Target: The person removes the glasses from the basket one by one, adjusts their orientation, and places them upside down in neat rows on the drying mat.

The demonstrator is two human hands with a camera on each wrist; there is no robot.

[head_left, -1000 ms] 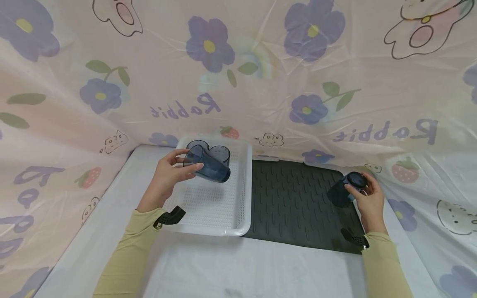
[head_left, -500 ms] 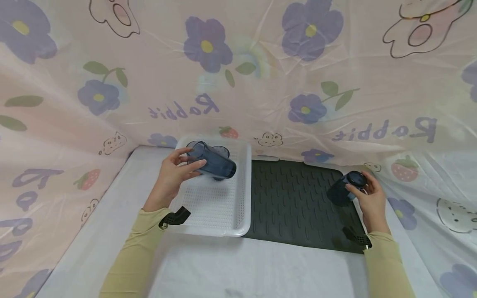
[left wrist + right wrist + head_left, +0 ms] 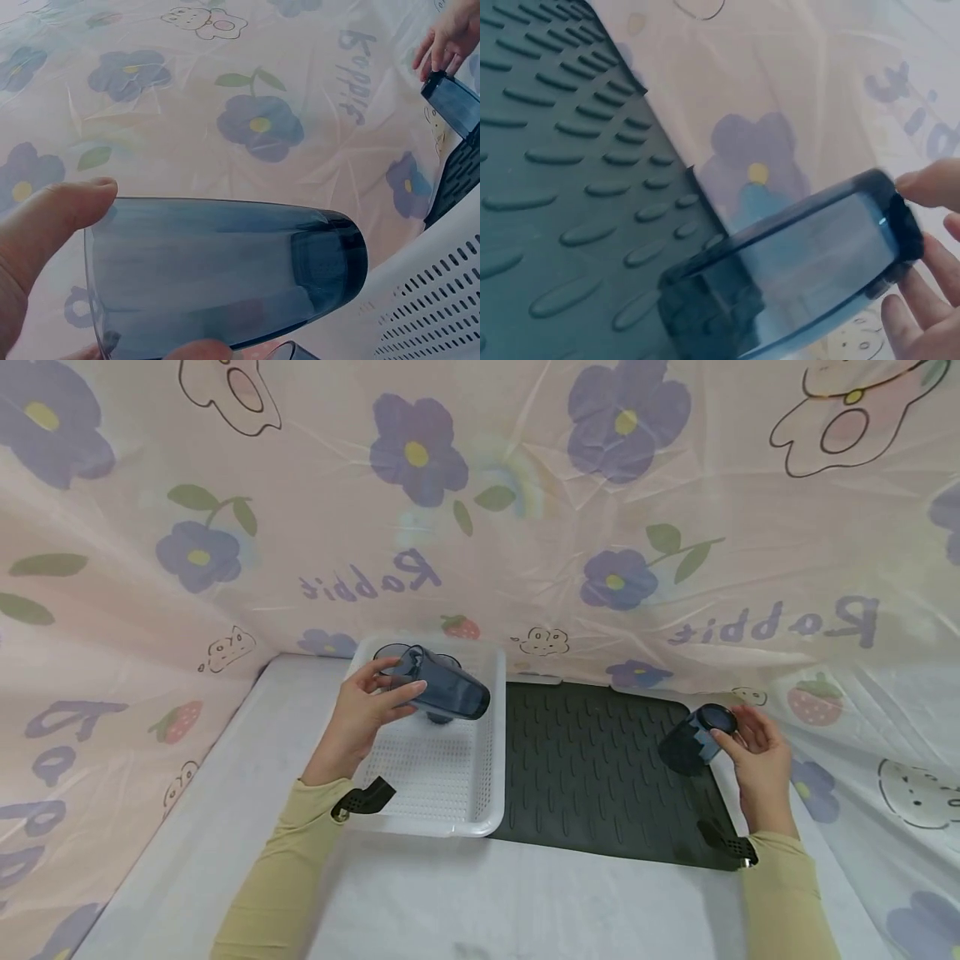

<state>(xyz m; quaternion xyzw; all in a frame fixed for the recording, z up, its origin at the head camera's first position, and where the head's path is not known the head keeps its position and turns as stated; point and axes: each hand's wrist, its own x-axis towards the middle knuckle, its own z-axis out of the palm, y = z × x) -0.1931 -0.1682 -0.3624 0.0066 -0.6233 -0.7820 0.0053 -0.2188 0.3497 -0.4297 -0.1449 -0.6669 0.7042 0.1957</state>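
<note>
My left hand [image 3: 362,714] grips a clear blue tumbler [image 3: 452,687] near its rim, thumb on the near side. This tumbler is tilted over the white basket [image 3: 497,777], its thick base pointing right. Behind it, more blue tumblers [image 3: 440,719] stand in the basket, mostly hidden. On the right, a second blue tumbler [image 3: 810,259] stands base up at the right edge of the black ribbed mat [image 3: 592,768]. My right hand [image 3: 761,760] is at its upturned base, with loosened, spread fingers [image 3: 926,292] and the fingertips right at the base edge.
The basket has perforated walls and stands against the mat's left side. A white cloth [image 3: 465,902] covers the table. A curtain [image 3: 517,560] printed with flowers and rabbits rises behind and at both sides, close to the mat's back and right edges.
My left hand has carried its tumbler to the right, and the tumbler now lies flatter. The fingers of my right hand have loosened and drawn slightly right, while the tumbler there stays in place.
</note>
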